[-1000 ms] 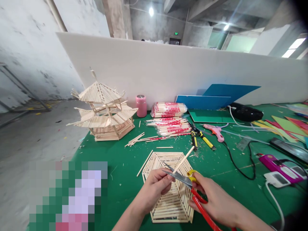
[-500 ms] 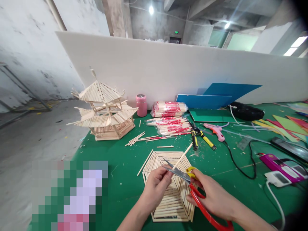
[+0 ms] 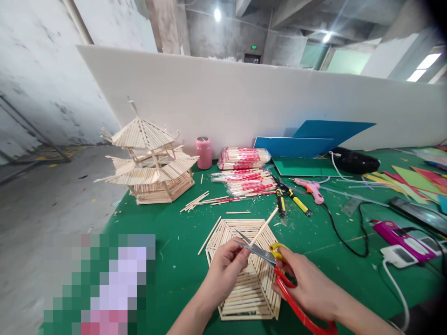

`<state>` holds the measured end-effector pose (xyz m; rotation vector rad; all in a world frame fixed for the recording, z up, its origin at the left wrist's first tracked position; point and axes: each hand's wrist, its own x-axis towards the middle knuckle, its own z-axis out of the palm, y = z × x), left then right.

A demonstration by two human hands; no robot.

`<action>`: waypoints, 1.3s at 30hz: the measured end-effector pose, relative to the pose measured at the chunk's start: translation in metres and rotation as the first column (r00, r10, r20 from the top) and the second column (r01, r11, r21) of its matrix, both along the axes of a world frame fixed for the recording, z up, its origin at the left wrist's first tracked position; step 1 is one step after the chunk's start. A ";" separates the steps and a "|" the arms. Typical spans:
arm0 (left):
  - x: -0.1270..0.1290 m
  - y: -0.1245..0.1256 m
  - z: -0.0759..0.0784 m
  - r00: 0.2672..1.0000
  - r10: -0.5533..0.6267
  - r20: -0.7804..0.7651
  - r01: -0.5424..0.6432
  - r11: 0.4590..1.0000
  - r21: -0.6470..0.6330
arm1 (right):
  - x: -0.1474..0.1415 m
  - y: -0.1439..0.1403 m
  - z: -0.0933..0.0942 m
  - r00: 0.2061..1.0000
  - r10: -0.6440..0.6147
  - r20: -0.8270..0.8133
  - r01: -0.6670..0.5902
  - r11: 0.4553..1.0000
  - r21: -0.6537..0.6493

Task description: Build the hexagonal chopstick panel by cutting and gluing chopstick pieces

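stick (image 3: 264, 226): thin, pale, tilted | left hand (image 3: 226, 270) pinches it | right hand (image 3: 307, 284) grips scissors (image 3: 275, 263)

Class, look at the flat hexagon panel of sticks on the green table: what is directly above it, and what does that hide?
Above the hexagon panel the left hand holds a stick between open scissors in the right hand. They hide its middle and right edge.

Green mat (image 3: 181, 260) left open — pliers (image 3: 291, 201) crowd right.
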<state>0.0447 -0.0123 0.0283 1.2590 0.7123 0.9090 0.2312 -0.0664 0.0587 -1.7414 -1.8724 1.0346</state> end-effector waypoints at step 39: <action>-0.002 0.004 0.002 0.718 0.457 -0.525 -0.006 0.758 0.652 | 0.113 -0.028 -0.031 0.715 -0.314 0.625 0.152 0.942 0.298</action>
